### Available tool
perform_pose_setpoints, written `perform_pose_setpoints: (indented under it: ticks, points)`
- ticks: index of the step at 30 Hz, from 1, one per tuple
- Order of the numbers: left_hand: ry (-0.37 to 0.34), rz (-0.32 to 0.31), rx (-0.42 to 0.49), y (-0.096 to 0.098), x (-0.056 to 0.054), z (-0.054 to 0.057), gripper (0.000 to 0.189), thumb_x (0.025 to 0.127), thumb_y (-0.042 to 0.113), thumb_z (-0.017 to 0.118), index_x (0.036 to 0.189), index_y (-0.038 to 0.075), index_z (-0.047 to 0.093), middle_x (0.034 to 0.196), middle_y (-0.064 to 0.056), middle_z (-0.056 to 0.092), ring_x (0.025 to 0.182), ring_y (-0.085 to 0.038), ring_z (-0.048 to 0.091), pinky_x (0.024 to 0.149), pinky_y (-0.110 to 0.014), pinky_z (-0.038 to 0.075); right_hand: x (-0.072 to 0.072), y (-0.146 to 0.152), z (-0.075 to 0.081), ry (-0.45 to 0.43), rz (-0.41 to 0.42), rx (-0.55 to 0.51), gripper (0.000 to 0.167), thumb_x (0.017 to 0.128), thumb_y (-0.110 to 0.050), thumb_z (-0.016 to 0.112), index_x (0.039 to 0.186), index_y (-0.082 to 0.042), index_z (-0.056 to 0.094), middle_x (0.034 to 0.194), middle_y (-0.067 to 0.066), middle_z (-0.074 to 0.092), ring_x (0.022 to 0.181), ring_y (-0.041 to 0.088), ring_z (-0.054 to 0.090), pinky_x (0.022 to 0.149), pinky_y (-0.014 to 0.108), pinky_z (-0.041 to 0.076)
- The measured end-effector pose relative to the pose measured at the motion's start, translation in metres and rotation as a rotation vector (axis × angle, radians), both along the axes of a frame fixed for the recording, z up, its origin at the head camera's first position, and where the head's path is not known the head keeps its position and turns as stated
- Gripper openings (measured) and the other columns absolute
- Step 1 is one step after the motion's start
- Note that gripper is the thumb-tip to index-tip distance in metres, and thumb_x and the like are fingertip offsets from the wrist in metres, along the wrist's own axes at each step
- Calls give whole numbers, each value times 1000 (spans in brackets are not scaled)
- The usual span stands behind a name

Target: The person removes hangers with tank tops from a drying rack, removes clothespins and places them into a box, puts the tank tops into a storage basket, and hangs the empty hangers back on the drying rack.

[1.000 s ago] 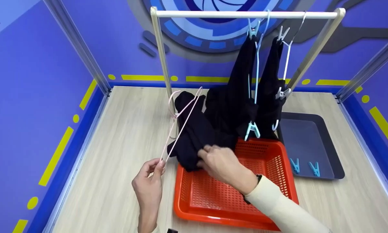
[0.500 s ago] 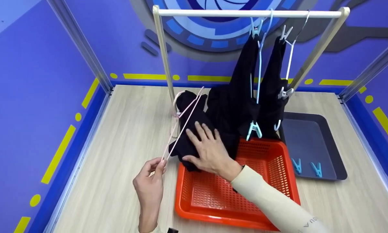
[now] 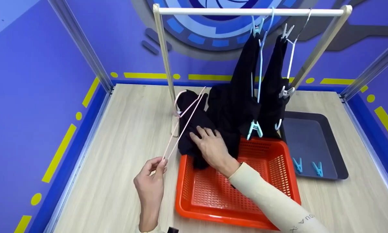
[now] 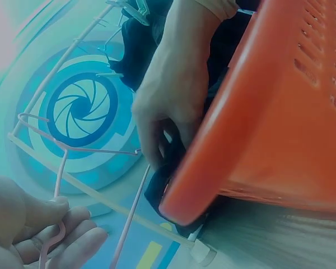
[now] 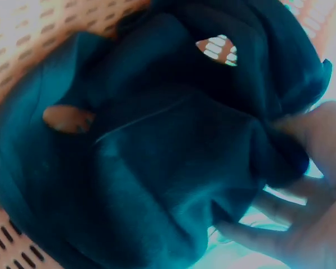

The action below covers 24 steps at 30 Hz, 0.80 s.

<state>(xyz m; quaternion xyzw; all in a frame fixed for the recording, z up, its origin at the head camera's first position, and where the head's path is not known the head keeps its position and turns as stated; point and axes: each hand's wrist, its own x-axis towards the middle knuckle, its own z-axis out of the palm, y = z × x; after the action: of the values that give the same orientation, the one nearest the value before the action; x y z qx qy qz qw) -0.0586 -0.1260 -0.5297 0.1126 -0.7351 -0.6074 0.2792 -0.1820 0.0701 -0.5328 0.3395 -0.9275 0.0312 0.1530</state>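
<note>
In the head view my left hand (image 3: 151,186) pinches one end of a thin pink clothes hanger (image 3: 188,118) between thumb and fingers. The hanger slants up and away, its hook toward the rack. My right hand (image 3: 212,149) holds a black garment (image 3: 201,118) that lies bunched behind the hanger and over the rim of the red plastic basket (image 3: 179,194). From the right wrist, folds of the dark cloth (image 5: 173,162) show between thumb and fingers, with gaps onto the basket's mesh. In the left wrist view the right fingers curl down into the fabric by the rim.
A wooden rack (image 3: 213,11) stands behind, bearing a blue hanger (image 3: 261,64) and a white hanger (image 3: 291,60) with black garments pegged on. Blue clothes pegs (image 3: 317,169) lie in a grey tray (image 3: 338,155) at right. A purple wall (image 3: 35,81) borders the left side.
My right hand lifts from the near part of the garment, spreads flat over it, then curls its fingers into it, drawing its left edge inward. The left hand keeps the hanger almost still.
</note>
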Motion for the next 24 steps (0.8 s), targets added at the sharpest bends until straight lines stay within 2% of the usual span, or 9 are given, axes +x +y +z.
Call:
perform_pose_setpoints:
  ticks: [3,5,10,13,17,20,22,24]
  points:
    - [1,-3,-2,0,0,0,8,93,1,82,100,-2,79,85,-8,76,80,-19,73,70,-24,62,-6,2,-2,90,7,-54,38,93,-3,70,130,-13,73,130,15,69,111,34,65,80,51,60]
    - [1,1,-6,0,0,0,8,93,1,82,100,-2,80,84,-8,76,80,-19,73,70,-24,62,-9,4,-2,129,13,-106,38,88,0,71,123,-11,75,122,14,70,106,33,66,72,48,60]
    - [-2,20,-12,-1,0,0,8,92,1,83,99,-1,80,83,-8,75,79,-19,72,69,-25,62,-16,7,9,234,16,-279,43,79,10,69,116,-9,77,120,14,72,101,34,68,53,45,59]
    - [-2,20,-11,-1,-2,0,7,92,1,83,99,-2,80,83,-9,75,80,-20,72,69,-27,63,-16,8,27,323,23,-397,43,81,13,65,115,-9,79,122,14,73,102,35,69,51,46,60]
    - [2,21,-9,0,-2,0,8,93,-1,81,100,-3,79,83,-10,75,81,-21,72,69,-27,63,-4,9,49,386,60,-487,38,88,14,65,114,-8,80,123,15,73,103,36,70,60,45,63]
    - [1,26,-10,0,-2,1,8,92,-2,81,100,-3,79,83,-10,75,81,-20,72,69,-26,62,12,12,55,341,80,-426,36,86,13,67,113,-8,79,119,14,73,99,35,69,58,44,62]
    - [-4,25,-9,1,-2,0,8,92,-2,82,100,-3,79,83,-10,75,81,-20,73,69,-25,62,26,15,54,269,83,-307,35,82,10,71,111,-8,77,113,13,73,93,34,68,52,42,60]
    - [-10,20,-6,2,-2,0,8,92,-2,82,100,-3,79,84,-9,75,81,-21,73,69,-25,62,39,18,51,177,86,-142,33,80,5,75,109,-8,74,107,12,70,88,32,66,51,40,58]
